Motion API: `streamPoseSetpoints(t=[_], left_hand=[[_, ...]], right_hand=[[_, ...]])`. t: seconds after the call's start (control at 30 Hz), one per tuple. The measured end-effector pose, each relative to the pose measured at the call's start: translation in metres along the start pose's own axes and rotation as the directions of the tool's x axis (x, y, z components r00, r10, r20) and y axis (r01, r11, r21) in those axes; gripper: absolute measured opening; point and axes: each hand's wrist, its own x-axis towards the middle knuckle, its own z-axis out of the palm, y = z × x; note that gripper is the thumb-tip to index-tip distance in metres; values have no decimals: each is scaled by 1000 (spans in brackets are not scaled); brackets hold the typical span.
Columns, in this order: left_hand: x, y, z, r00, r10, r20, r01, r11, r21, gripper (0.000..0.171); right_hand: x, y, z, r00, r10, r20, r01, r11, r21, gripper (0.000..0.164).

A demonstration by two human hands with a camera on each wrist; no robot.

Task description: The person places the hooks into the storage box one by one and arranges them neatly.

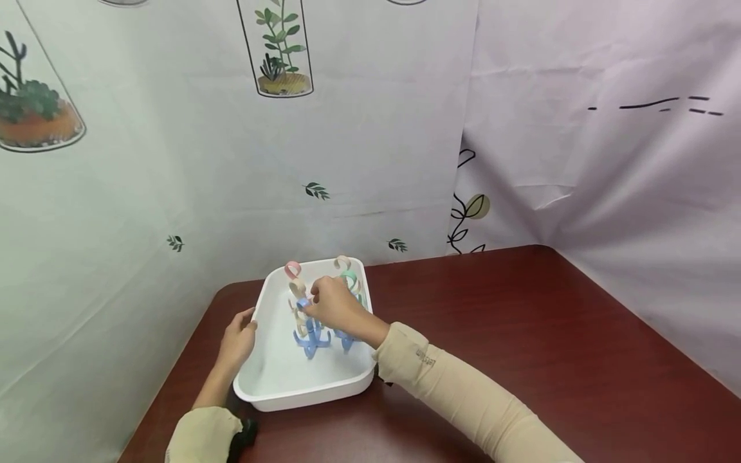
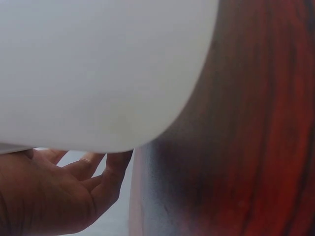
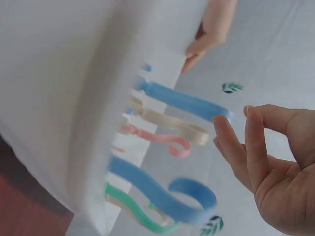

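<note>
A white plastic tray (image 1: 266, 379) lies on the table with several multi-pronged hangers standing in it, their curled hooks upward. My left hand (image 1: 238, 341) grips the tray's left side, fingers partly hidden beyond the rim; in the left wrist view the hand (image 2: 64, 194) shows below the tray's white wall (image 2: 113, 73). Over the tray, my right hand (image 1: 338, 308) has its fingertips right at the hook of a blue hanger (image 1: 303, 303). In the right wrist view, the thumb and fingers (image 3: 253, 132) are loosely bent beside that blue hanger's end (image 3: 197, 104).
Around the blue hanger stand a pink hanger (image 1: 292, 269), a beige one (image 1: 298, 287) and a green one (image 1: 350, 277). The dark red table (image 1: 492, 334) extends to the right. A patterned cloth (image 1: 370, 161) hangs behind the tray.
</note>
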Motion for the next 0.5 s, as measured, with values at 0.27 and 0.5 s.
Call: streamPoseSetpoints(t=[0.27, 0.5], left_hand=[[1, 4, -3, 1000, 12, 9, -12, 1000, 23, 53], [0, 4, -3, 1000, 7, 18, -8, 999, 49, 54]], right_hand=[[-17, 19, -48, 997, 37, -75, -29, 994, 103, 22], [-39, 47, -83, 978, 62, -197, -7, 964, 265, 21]])
